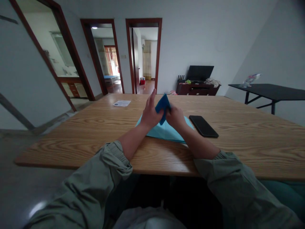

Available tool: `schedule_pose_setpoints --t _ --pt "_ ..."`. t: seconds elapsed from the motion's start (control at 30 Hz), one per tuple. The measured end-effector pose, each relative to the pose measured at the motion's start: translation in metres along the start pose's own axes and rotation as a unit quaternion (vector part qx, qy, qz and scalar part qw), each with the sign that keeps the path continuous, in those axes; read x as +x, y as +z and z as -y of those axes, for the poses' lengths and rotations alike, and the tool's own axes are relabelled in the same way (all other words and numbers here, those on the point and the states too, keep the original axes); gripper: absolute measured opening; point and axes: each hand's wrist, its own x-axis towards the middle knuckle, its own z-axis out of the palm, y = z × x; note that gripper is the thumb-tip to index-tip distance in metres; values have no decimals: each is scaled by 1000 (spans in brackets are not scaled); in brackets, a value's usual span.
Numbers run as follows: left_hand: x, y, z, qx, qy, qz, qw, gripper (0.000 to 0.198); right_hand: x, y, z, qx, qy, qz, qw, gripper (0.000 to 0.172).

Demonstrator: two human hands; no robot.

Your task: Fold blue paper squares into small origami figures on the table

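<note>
Blue folded paper [164,103] is held above the bench [102,125] | right hand [175,117]: fingers are closed on the paper, with blur | left hand [150,114]: paper is touched by thumb, other fingers are pointed upward; firm grip cannot be told | light-blue sheet [164,132] is laid beneath

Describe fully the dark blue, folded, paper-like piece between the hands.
The dark blue, folded, paper-like piece looks thin and matte, with a pointed top and differently shaded faces. It is held roughly upright over the light blue sheet on the wood-grain table. The left hand touches its left side; the right hand, curled, grips its right, partly hiding it.
</note>
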Motion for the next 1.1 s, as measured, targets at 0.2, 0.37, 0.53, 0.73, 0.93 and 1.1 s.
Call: schedule_pose_setpoints --t 0.2,0.37,0.53,0.73,0.93,1.1 --pt "-1 -1 21 -21 -55 43 997 54 -2 7 -8 182 -46 -15 982 43" --pt "2 -9 34 -64 -94 82 990 39 -1 13 -29 316 24 65 946 62" --pt "-2 -16 56 -89 -217 200 951 48 -2 12 -50 327 41 167 929 63" --pt "-18 -27 71 89 -120 456 877 58 -13 18 -73 62 -116 306 943 56" --pt "-32 -32 54 196 -58 593 779 73 -25 20 -70 -102 -90 391 910 60" --pt "-37 -32 45 202 -66 586 782 92 -40 12 -56 -121 -125 379 909 67"
